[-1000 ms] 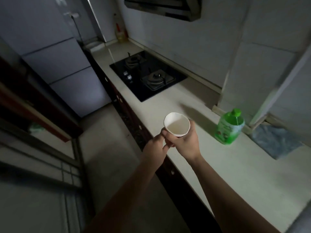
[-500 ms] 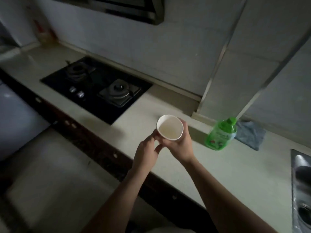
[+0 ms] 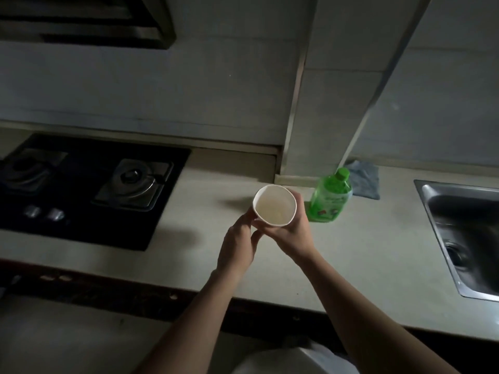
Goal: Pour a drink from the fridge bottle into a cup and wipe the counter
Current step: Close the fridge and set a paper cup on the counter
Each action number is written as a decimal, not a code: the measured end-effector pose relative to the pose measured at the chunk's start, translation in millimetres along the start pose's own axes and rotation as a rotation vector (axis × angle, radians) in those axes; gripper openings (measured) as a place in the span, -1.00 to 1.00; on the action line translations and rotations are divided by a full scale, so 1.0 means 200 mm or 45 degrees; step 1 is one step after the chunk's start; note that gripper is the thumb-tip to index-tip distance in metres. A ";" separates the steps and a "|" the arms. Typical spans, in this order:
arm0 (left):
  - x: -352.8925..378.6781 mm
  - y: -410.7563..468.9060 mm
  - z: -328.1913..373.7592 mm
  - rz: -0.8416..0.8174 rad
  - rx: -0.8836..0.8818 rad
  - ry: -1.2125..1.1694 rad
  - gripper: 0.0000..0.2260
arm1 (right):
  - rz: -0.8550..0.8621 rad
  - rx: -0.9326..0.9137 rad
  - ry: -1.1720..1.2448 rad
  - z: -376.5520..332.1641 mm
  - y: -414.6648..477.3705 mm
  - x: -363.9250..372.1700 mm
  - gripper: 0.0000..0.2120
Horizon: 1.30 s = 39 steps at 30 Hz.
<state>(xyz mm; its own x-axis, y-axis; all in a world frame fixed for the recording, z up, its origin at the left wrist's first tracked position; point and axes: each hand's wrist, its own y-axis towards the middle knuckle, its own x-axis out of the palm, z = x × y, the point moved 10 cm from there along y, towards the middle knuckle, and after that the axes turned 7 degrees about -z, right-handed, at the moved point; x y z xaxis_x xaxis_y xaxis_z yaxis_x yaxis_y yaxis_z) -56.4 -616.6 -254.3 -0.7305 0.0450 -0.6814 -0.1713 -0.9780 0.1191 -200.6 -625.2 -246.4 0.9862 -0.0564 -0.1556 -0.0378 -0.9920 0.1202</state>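
A white paper cup (image 3: pixel 274 205) with pale liquid in its bottom is held above the counter (image 3: pixel 364 252). My right hand (image 3: pixel 293 233) wraps around its right side and base. My left hand (image 3: pixel 239 245) pinches the cup's lower left edge with its fingertips. A green bottle (image 3: pixel 330 197) with a green cap stands upright on the counter just right of the cup. Behind the bottle, a blue-grey cloth (image 3: pixel 363 177) lies by the wall.
A black gas hob (image 3: pixel 81 190) with two burners takes up the counter's left part. A steel sink (image 3: pixel 464 233) is set in at the right. A range hood (image 3: pixel 89 22) hangs top left. A tiled column (image 3: pixel 337 103) juts out behind the bottle.
The view has swung right, from the fridge and floor to facing the counter, and the sink has come into sight. Both hands kept hold of the cup and moved closer to the bottle.
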 end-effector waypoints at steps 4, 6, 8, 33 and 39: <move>0.02 0.08 -0.05 -0.029 -0.041 0.020 -0.61 | -0.036 0.046 0.044 0.13 0.08 0.04 -0.20; 0.05 0.12 -0.10 -0.031 -0.104 0.024 -0.61 | -0.063 0.086 0.046 0.21 0.14 0.06 -0.19; 0.08 0.15 -0.14 -0.049 -0.144 0.035 -0.61 | -0.096 0.107 0.062 0.25 0.19 0.08 -0.19; 0.43 0.53 -0.56 -0.686 -0.272 0.298 -0.73 | 0.212 0.406 -0.112 0.75 0.34 0.09 -0.28; 0.49 0.53 -0.60 -0.733 -0.352 0.366 -0.73 | 0.184 0.445 -0.161 0.78 0.38 0.09 -0.26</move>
<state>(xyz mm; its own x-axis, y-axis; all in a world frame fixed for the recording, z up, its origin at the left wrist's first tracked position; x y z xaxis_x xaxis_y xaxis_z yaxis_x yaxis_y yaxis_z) -67.1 -740.5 -394.1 -0.3634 0.5530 -0.7497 -0.2760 -0.8325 -0.4803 -211.3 -718.5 -393.7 0.9400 -0.1897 -0.2836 -0.2484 -0.9502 -0.1880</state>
